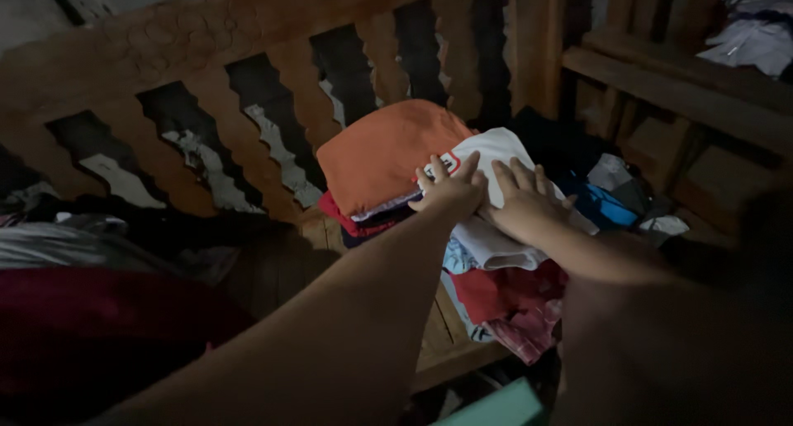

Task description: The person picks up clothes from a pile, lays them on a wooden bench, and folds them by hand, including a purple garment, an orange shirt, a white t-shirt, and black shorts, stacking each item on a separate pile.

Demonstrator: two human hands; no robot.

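From my remote seat I see both hands laid flat on a folded white garment (496, 157), which sits on top of a low heap of clothes on a wooden bench (438, 347) with a carved, wavy-slatted backrest (206, 54). The left hand (450, 190) has its fingers spread over the near left edge, by a small red-and-white printed patch; the right hand (524, 199) rests just beside it, palm down. Neither grip is clenched: both are released, pressing on the cloth and grasping nothing.

My judgement is that the step in hand is smoothing the fold. To do it well I would keep the palms flat, stroke outward from the middle toward the edges, and keep 1 hand still as an anchor so the pile beneath does not slide.

The white garment looks like soft knit cotton, limp and easily creased. Touching it on the left is a stack of folded clothes (372, 215) topped by an orange garment (384, 149) that is smooth, rounded and domed. Below the white piece lie a red cloth (496, 290) and a pink patterned cloth (529, 331), crumpled and loose. A blue fabric item (607, 207) lies to the right. The bench wood is hard, matte and grooved. The light is dim, so finer textures escape me.
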